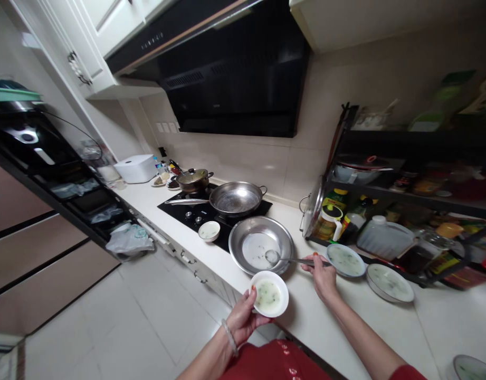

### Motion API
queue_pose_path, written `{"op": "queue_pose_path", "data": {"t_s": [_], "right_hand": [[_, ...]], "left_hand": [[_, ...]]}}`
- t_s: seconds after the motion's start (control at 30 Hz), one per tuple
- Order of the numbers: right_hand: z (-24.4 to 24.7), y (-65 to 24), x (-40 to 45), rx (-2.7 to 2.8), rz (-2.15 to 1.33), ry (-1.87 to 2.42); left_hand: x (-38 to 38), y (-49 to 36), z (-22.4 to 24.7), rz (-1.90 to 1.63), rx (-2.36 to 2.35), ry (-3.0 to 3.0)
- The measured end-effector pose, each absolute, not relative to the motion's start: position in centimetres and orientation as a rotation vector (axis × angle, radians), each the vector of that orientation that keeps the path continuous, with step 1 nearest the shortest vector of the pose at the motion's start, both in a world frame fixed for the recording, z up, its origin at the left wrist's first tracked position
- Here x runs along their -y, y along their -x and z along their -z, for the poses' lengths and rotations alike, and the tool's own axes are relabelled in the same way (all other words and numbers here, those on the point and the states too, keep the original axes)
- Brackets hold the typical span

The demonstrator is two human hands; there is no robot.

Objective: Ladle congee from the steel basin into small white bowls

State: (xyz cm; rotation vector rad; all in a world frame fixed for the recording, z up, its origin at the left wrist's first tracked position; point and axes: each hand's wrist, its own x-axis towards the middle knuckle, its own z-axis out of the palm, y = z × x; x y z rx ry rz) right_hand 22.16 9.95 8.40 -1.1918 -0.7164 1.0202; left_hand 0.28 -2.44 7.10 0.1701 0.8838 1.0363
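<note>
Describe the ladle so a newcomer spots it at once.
Find the flat black cooktop with the wide, round silver metal basin at its front right. Over the basin's right rim reaches the slim silver metal ladle. Unlike its metal neighbours, it has a small round scoop and the right hand grips it.

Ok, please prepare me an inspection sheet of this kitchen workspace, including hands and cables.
Surface: white counter with inset black cooktop.
Main things: white bowl of pale liquid with green bits; ladle, its head in or just above a wide steel basin.
Clutter: small bowl at the cooktop's edge, two filled bowls before a black rack.
Hands: left hand holds the white bowl; right hand grips the ladle.
Cables: thin dark curve beside the air fryer, possibly a cable.
Surroundings: range hood above, white cabinets upper left, tiled floor lower left.
</note>
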Motion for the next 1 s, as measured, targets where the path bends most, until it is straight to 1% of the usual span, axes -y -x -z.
{"op": "queue_pose_path", "data": {"t_s": [0.23,0.47,0.7,0.87,1.0], "right_hand": [[-10.2,-22.6,-9.0,0.711,-1.029,1.160],[-14.2,-24.1,-6.3,0.751,-1.082,1.065],[-17.3,-25.4,-2.7,0.888,-1.128,1.116],[-17.5,-25.6,0.3,1.299,-1.046,1.177],[-16.8,-25.7,2.4,1.707,-0.904,0.904]], "left_hand": [[2.3,-0.3,-7.5,-1.026,-0.887,-0.196],[2.2,-0.2,-7.2,-1.014,-0.875,-0.204],[2.2,-0.3,-7.1,-1.031,-0.850,-0.246],[2.0,-0.4,-7.1,-1.034,-0.859,-0.233],[2.0,-0.5,-7.4,-1.028,-0.869,-0.224]]}}
